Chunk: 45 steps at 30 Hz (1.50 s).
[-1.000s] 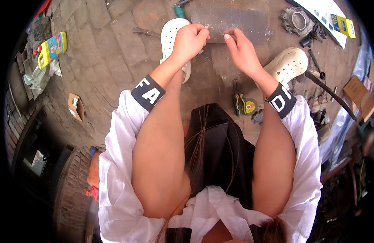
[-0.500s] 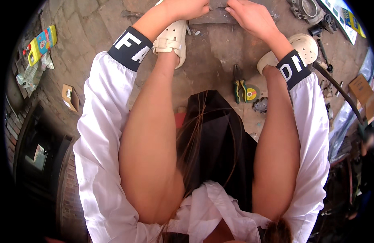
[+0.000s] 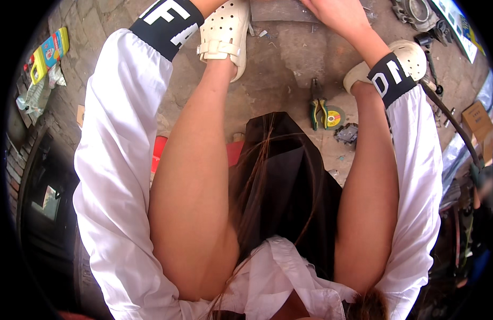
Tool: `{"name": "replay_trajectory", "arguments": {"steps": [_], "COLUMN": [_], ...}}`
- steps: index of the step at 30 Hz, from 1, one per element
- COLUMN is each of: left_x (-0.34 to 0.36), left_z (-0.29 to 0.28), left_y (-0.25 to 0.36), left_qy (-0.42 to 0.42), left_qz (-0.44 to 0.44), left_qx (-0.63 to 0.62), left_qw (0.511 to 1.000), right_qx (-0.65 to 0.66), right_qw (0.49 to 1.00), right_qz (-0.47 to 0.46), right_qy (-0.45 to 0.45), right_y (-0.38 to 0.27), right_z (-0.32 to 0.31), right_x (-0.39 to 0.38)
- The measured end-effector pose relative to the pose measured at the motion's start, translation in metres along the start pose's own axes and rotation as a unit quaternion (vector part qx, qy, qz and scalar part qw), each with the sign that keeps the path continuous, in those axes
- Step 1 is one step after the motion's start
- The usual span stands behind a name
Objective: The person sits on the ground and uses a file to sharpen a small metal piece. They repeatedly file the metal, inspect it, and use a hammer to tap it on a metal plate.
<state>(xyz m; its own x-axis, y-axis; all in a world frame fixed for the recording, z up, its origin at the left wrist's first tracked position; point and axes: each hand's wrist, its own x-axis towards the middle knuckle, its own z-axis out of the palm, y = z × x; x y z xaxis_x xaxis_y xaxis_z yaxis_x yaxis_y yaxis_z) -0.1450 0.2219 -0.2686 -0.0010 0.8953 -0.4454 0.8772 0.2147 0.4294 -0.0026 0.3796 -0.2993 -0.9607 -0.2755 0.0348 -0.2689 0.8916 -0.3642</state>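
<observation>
My right hand (image 3: 337, 16) reaches over the dark metal plate (image 3: 289, 13) at the top edge, its fingertips cut off, so its grip is unclear. Only the wrist and a sliver of my left hand (image 3: 209, 4) show beside it, with the fingers out of sight. My feet in cream perforated clogs (image 3: 222, 21) rest either side. Pliers with yellow-green handles (image 3: 314, 114), a yellow-labelled disc (image 3: 334, 118) and a small metal part (image 3: 346, 133) lie between my legs.
Metal housings (image 3: 414, 10), a long dark bar (image 3: 454, 120) and cardboard (image 3: 475, 122) are at right. A yellow jug (image 3: 49, 53) beside crumpled plastic (image 3: 33, 98) is at left, on paved ground. Red objects (image 3: 160, 149) show behind my left leg.
Both hands have moved up in the picture to the top edge, mostly leaving view. The legs and clogs also appear higher, and more red shows behind my left leg.
</observation>
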Motion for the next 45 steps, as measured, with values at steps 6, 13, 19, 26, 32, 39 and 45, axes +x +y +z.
{"name": "replay_trajectory", "arguments": {"steps": [6,13,19,26,32,39,45], "left_x": [0.012,0.012,0.004,-0.006,-0.035,-0.052,-0.063], "left_z": [0.007,0.012,0.023,0.044,-0.002,-0.020,-0.030], "left_y": [-0.004,-0.001,-0.002,-0.010,0.052,0.091,0.097], "left_qy": [0.026,0.058,0.080,0.180,0.066,0.223,0.236], "left_qz": [0.048,0.041,0.021,-0.031,-0.188,-0.235,-0.206], "left_qx": [-0.044,-0.022,-0.023,-0.207,-0.516,-0.676,-0.743], "left_qw": [0.998,0.997,0.996,0.961,0.833,0.662,0.592], "right_qx": [-0.024,-0.010,0.008,0.275,0.573,0.609,0.659], "right_qw": [0.999,0.995,0.987,0.924,0.747,0.691,0.654], "right_qz": [0.004,0.008,0.001,0.263,0.334,0.387,0.367], "right_qy": [-0.025,-0.096,-0.163,0.020,0.052,0.038,0.060], "right_y": [0.004,0.009,0.009,-0.023,-0.038,-0.052,-0.067], "right_z": [-0.004,-0.012,-0.016,-0.027,-0.050,-0.080,-0.104], "right_x": [-0.006,0.003,0.021,-0.008,-0.016,-0.017,-0.011]}}
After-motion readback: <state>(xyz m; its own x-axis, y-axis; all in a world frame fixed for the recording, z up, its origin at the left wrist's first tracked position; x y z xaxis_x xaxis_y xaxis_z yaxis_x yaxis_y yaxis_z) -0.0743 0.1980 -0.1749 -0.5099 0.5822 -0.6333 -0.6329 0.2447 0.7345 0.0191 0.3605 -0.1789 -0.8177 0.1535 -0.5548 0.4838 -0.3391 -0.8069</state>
